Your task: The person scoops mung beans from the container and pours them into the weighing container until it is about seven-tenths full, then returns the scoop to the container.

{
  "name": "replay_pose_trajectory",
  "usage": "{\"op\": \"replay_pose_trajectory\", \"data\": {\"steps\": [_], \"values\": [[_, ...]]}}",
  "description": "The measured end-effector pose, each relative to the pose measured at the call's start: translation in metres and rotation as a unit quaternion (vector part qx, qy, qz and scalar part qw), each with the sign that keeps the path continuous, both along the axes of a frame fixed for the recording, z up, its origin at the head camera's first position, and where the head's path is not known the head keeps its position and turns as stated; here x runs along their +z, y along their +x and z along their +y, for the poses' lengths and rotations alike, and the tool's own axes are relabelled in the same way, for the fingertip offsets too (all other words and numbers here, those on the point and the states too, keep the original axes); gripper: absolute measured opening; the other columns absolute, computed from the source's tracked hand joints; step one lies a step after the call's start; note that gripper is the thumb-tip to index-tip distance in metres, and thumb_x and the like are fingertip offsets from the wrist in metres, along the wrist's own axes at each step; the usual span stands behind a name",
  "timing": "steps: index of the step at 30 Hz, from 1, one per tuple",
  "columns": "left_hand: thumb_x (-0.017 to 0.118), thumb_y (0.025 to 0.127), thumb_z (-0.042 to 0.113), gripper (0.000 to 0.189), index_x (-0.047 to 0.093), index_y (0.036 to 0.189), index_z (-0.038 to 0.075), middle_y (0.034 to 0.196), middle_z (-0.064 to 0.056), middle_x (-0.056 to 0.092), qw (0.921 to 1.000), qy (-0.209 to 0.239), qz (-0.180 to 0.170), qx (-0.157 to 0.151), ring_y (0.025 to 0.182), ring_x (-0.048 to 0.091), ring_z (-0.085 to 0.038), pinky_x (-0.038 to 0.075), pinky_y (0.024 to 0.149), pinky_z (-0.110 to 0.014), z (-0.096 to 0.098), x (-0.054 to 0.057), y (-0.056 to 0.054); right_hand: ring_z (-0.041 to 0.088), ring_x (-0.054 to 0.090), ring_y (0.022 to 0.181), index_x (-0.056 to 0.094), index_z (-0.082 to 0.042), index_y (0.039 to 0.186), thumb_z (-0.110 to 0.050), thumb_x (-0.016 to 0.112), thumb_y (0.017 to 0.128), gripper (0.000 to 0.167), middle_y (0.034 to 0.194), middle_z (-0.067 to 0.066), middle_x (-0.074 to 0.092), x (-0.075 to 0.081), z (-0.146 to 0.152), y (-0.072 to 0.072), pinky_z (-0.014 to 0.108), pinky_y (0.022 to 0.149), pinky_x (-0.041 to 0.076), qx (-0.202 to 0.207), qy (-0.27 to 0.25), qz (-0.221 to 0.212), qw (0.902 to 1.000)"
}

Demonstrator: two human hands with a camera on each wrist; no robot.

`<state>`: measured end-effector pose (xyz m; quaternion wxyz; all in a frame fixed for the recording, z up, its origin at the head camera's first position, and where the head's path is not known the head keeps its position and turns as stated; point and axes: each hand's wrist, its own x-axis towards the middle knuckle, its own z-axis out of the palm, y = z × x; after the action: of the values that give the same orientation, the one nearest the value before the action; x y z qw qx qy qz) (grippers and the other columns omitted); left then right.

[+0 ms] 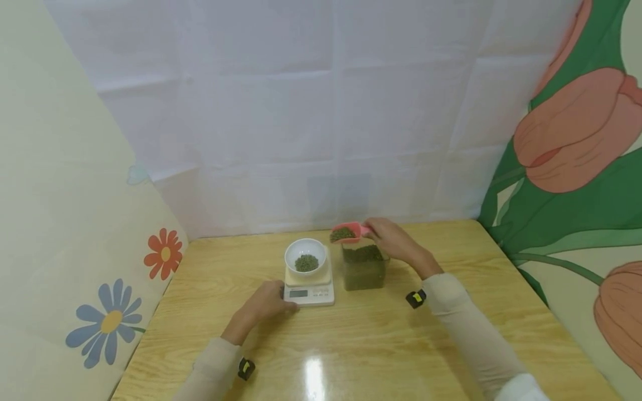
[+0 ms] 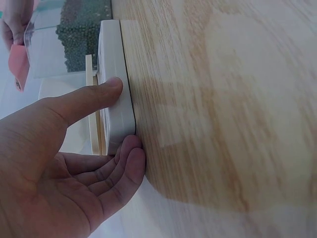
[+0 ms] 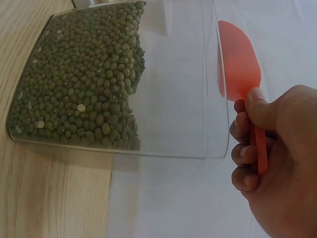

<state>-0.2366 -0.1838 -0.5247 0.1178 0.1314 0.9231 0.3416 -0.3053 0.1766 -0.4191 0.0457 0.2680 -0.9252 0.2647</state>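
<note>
My right hand (image 1: 390,238) grips the handle of a pink scoop (image 3: 239,64) above a clear container (image 1: 364,280) of mung beans (image 3: 94,84). A heap of green beans (image 1: 343,234) fills the scoop's bowl in the head view. My left hand (image 1: 268,299) holds the front left corner of a white kitchen scale (image 1: 321,299), its thumb along the front edge and its fingers curled at the side. On the scale's platform stands a white bowl (image 1: 292,257) with some of the same beans (image 1: 307,263) at its bottom.
Scale and container stand side by side on a wooden table (image 1: 361,345), close to a white cloth backdrop (image 1: 261,133). Flower-painted panels flank the table, with a blue flower (image 1: 111,322) at left and a large tulip (image 1: 569,133) at right.
</note>
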Motion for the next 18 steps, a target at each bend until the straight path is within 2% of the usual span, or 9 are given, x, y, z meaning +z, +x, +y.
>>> {"op": "replay_pose_trajectory", "data": {"steps": [18], "values": [[0.092, 0.081, 0.025, 0.033, 0.073, 0.101, 0.007, 0.082, 0.0, 0.071, 1.0, 0.001, 0.004, -0.001, 0.07, 0.062, -0.015, 0.054, 0.065, -0.03, -0.001, -0.002, -0.002, 0.034, 0.07, 0.109, 0.068, 0.001, 0.121, -0.017, 0.057, 0.11, 0.024, 0.113, 0.015, 0.074, 0.002, -0.019, -0.003, 0.052, 0.099, 0.057, 0.01, 0.016, -0.006, 0.9998]]}}
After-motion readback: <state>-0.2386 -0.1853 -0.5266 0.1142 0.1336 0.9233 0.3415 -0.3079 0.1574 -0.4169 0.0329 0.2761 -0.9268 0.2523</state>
